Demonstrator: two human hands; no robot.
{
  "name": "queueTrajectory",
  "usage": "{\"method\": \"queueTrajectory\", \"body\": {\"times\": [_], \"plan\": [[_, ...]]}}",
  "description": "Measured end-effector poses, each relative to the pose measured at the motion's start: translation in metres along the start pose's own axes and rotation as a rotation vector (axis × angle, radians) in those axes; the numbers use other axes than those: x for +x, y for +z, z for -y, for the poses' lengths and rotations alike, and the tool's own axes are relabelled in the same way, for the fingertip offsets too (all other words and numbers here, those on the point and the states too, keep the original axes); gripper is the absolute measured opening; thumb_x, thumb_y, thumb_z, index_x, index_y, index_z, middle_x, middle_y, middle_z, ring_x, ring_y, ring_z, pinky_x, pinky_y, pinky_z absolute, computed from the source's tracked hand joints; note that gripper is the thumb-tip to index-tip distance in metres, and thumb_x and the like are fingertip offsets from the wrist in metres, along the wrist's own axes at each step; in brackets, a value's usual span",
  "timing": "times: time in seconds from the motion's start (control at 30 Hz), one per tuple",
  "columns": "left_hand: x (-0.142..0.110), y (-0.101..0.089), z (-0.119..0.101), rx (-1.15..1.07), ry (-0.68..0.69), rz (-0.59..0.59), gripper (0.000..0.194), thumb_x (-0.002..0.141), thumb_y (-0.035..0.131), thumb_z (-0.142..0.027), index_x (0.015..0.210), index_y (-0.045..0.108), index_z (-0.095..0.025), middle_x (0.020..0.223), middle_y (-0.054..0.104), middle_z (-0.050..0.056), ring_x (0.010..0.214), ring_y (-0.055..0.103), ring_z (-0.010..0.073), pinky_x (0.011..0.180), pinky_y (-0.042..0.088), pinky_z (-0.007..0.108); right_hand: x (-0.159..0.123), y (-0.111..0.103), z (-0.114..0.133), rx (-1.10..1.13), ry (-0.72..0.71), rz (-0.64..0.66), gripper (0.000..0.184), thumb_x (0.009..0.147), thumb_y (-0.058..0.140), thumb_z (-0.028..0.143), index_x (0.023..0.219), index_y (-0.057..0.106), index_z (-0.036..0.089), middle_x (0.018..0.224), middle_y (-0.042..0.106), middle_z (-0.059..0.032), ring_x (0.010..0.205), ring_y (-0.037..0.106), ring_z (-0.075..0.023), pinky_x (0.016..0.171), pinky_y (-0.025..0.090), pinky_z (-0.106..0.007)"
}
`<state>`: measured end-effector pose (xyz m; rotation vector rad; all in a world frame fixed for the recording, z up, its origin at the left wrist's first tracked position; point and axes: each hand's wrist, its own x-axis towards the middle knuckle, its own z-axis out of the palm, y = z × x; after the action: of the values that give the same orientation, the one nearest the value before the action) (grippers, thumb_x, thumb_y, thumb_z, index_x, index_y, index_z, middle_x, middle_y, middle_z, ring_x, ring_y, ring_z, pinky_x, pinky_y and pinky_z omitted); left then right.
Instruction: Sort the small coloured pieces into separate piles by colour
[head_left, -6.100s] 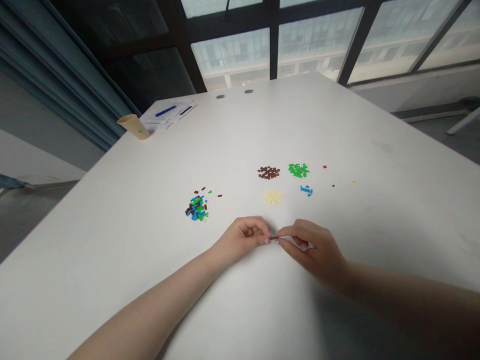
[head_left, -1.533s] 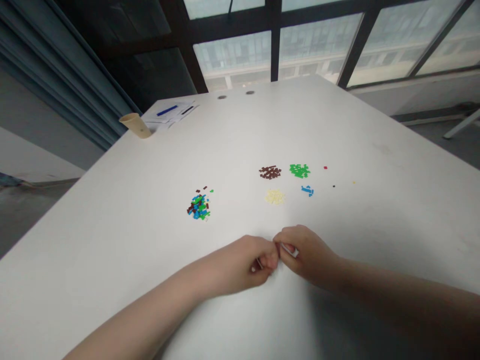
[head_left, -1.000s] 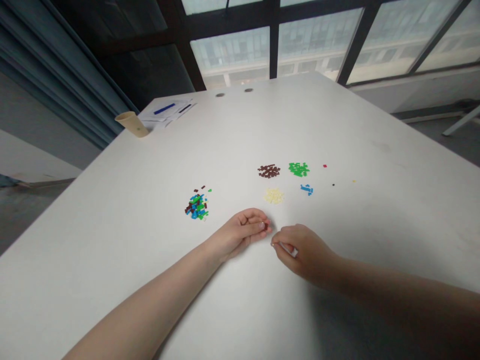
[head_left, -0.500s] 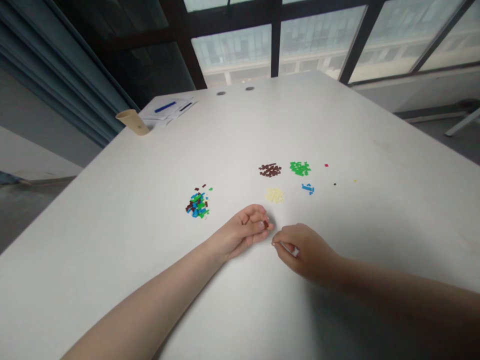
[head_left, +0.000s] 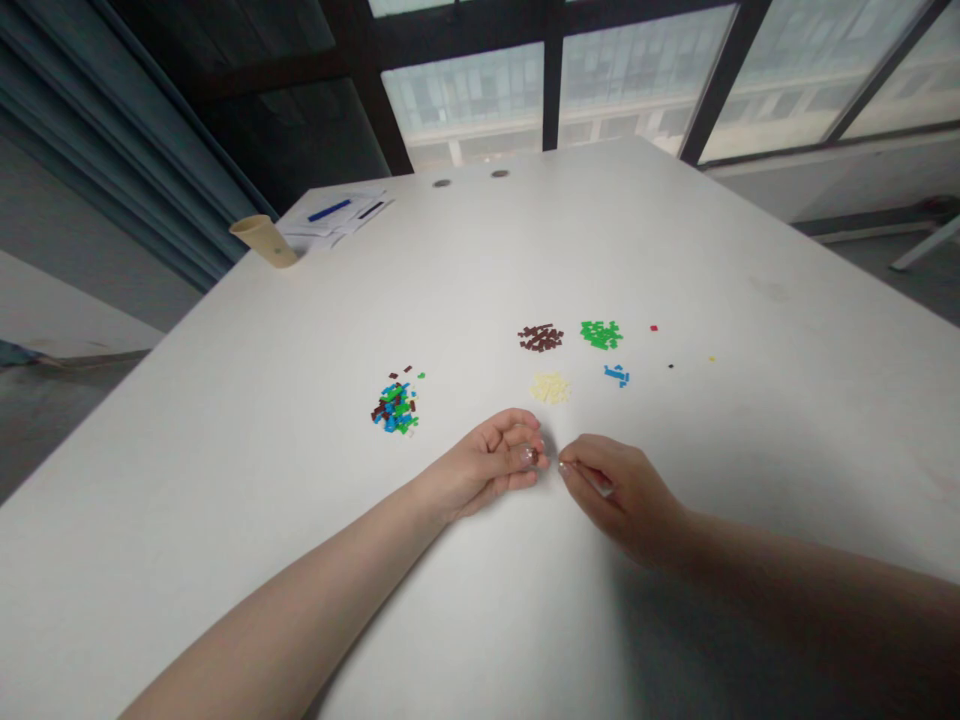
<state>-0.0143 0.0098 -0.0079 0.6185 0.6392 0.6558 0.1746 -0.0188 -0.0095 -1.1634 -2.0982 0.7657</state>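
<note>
My left hand [head_left: 491,465] rests palm-up near the middle of the table [head_left: 480,280], its thumb and fingers closed on a small brown brick [head_left: 533,456]. Just to its right, my right hand [head_left: 626,490] is in a pinch; whatever lies between the fingertips is too small to name. The two hands are slightly apart. Beyond them lie a cream brick pile [head_left: 551,388], a brown pile [head_left: 541,338], a green pile [head_left: 601,334] and several blue bricks [head_left: 616,376]. A mixed pile [head_left: 394,409] of brown, blue and green bricks sits left of my left hand.
Single red [head_left: 654,328], black [head_left: 670,366] and yellow pieces [head_left: 712,359] lie to the right. At the far left edge stands a tan cup [head_left: 266,242], beside papers [head_left: 304,232] with a blue pen [head_left: 329,210]. Windows [head_left: 465,105] line the far side.
My right hand has shifted slightly right and away from me, with its fingertips still pinched. The brown brick sits a little lower in my left fingers.
</note>
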Motion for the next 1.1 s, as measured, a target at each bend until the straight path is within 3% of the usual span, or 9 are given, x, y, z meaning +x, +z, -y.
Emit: {"method": "queueTrajectory", "body": {"times": [0.13,0.27,0.57,0.9,1.1], "plan": [[0.001,0.001,0.004,0.066,-0.007,0.058,0.025,0.070,0.065,-0.011,0.092,0.056,-0.019,0.083,0.057,-0.001,0.070,0.058,0.0069,0.062,0.045,0.017,-0.002,-0.002,0.003,0.054,-0.092,-0.144,0.005,0.077,0.049,0.021,0.073,0.049,0.019,0.064,0.047,0.0018,0.059,0.043,-0.0104,0.056,0.034,-0.023],[0.002,0.003,0.010,0.121,-0.015,0.141,0.028,0.070,0.065,-0.012,0.096,0.056,-0.018,0.081,0.058,0.001,0.069,0.056,0.0061,0.067,0.042,0.018,-0.001,0.001,0.003,0.028,-0.108,-0.129,0.008,0.075,0.055,0.022,0.082,0.058,0.020,0.067,0.052,-0.0002,0.065,0.048,-0.0127,0.061,0.038,-0.025],[0.005,-0.003,0.013,0.155,0.073,0.103,0.040,0.071,0.064,-0.010,0.107,0.051,-0.022,0.088,0.057,0.001,0.077,0.058,0.0102,0.074,0.042,0.024,-0.001,0.005,0.001,-0.022,-0.110,-0.125,0.011,0.077,0.055,0.022,0.083,0.063,0.020,0.066,0.053,-0.0012,0.065,0.050,-0.0125,0.061,0.040,-0.025],[0.007,0.001,0.013,0.195,0.070,0.024,0.037,0.067,0.067,-0.012,0.101,0.053,-0.018,0.083,0.061,0.002,0.077,0.059,0.0113,0.076,0.042,0.025,0.000,0.005,0.000,-0.004,-0.112,-0.150,0.017,0.076,0.052,0.017,0.088,0.063,0.020,0.068,0.055,-0.0005,0.064,0.050,-0.0118,0.062,0.040,-0.025],[0.009,0.002,0.012,0.285,0.033,0.078,0.024,0.070,0.066,-0.018,0.092,0.057,-0.015,0.082,0.062,0.005,0.079,0.059,0.0124,0.077,0.044,0.026,0.023,-0.020,-0.003,-0.139,-0.031,-0.203,0.013,0.075,0.056,0.023,0.081,0.066,0.018,0.062,0.052,0.0001,0.058,0.046,-0.0112,0.057,0.036,-0.024]]}}
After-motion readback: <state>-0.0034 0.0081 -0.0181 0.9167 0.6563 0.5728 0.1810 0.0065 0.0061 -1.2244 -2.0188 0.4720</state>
